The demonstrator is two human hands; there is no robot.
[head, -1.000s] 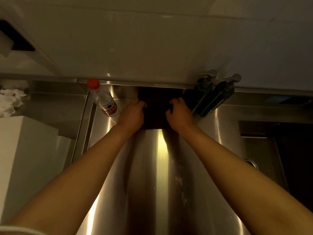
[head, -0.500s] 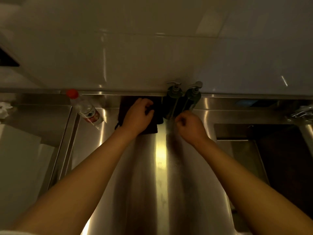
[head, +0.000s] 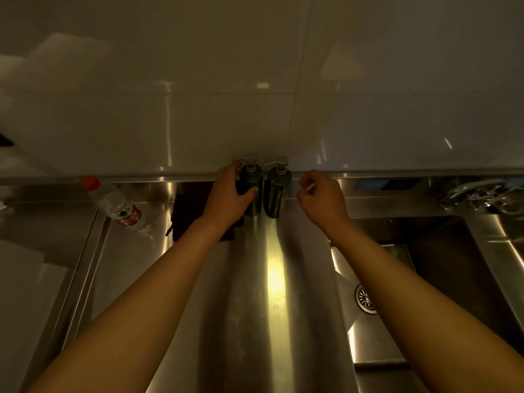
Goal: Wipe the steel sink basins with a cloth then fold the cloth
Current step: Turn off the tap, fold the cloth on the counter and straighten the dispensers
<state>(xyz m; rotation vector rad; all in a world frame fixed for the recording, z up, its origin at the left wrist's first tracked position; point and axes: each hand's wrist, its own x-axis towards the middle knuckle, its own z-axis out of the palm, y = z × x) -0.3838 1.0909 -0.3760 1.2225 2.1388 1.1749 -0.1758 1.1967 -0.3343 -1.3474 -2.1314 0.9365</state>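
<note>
The left hand (head: pixel 226 198) has its grip curled round the left pump bottle (head: pixel 252 188); the right hand (head: pixel 321 198) hangs loosely curled, holding nothing. The dark cloth (head: pixel 188 211) lies on the steel worktop (head: pixel 255 279) beside a water bottle (head: pixel 116 204), partly under the left wrist. The sink basin (head: pixel 442 265) sits to the right.

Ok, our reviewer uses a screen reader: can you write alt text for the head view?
The left hand grips the left of two dark pump bottles at the back of a steel counter; the right hand, loosely curled, holds nothing. A dark folded cloth lies beneath the left wrist.
</note>
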